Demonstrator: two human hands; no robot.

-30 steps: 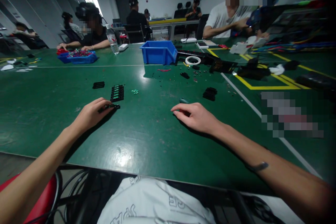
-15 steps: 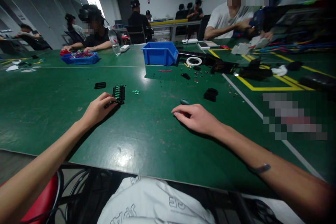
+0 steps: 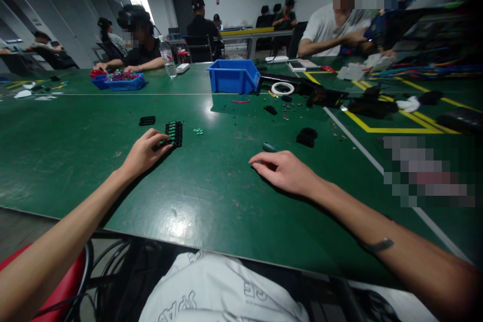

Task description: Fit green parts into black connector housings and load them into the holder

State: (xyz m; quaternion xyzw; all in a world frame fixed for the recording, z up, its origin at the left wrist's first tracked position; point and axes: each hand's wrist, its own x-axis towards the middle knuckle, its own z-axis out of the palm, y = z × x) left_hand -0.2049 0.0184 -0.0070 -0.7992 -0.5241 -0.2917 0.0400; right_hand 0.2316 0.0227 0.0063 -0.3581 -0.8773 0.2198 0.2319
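My left hand (image 3: 143,152) lies on the green table (image 3: 211,196), fingers pinched on a small black strip part (image 3: 158,144). The part's far end touches a row of black clip parts (image 3: 174,133) with green insets. My right hand (image 3: 284,171) rests flat on the table with its fingers stretched out and holds nothing. Just beyond its fingertips lies a small dark teal oval piece (image 3: 269,147).
A lone black part (image 3: 147,121), green bits (image 3: 196,131) and a black pile (image 3: 306,137) lie farther out. Beyond stand a blue bin (image 3: 234,76), a tape roll (image 3: 282,88), a water bottle (image 3: 166,58) and a blue tray (image 3: 123,81). Other people work across the table.
My left hand has slid forward with the black strip part until it meets the row of clip parts. My right hand has stayed in place.
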